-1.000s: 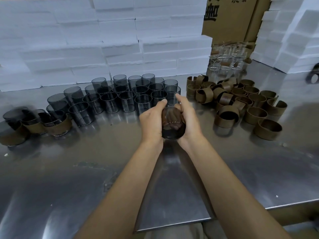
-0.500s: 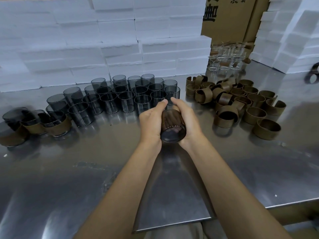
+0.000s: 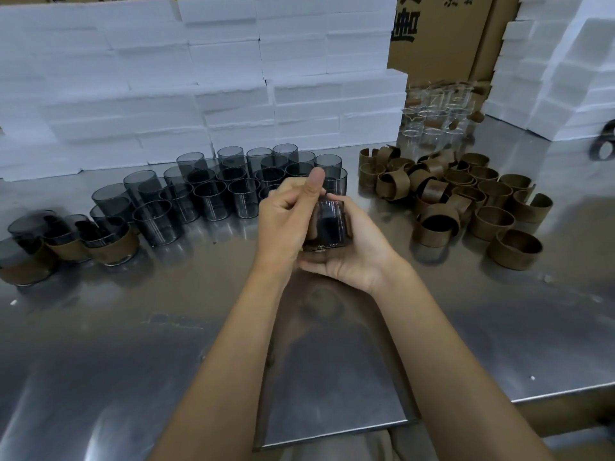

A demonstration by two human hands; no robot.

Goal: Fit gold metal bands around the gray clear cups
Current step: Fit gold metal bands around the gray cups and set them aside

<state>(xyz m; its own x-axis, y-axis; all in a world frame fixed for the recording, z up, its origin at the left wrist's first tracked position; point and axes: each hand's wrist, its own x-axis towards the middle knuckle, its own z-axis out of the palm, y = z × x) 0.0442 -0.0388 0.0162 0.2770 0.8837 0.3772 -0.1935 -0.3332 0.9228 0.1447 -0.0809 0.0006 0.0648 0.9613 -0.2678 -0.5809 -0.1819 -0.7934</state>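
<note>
Both hands hold one gray clear cup [image 3: 327, 224] above the middle of the steel table [image 3: 133, 344]. My right hand [image 3: 352, 247] cradles it from below, palm up. My left hand [image 3: 286, 221] grips its left side with the thumb raised over the rim. Any band on this cup is hidden by my fingers. A cluster of bare gray cups [image 3: 213, 191] stands behind my hands. A heap of gold bands [image 3: 466, 201] lies to the right. Three banded cups [image 3: 109, 242] stand at the far left.
White foam blocks [image 3: 199, 78] are stacked along the back and at the right. A cardboard box [image 3: 439, 38] stands behind several clear glasses [image 3: 436, 114]. The table's front edge [image 3: 332, 434] runs just above my lap.
The cup has turned in my hands: my right hand has rolled palm-up under it, and my left thumb has lifted above the rim.
</note>
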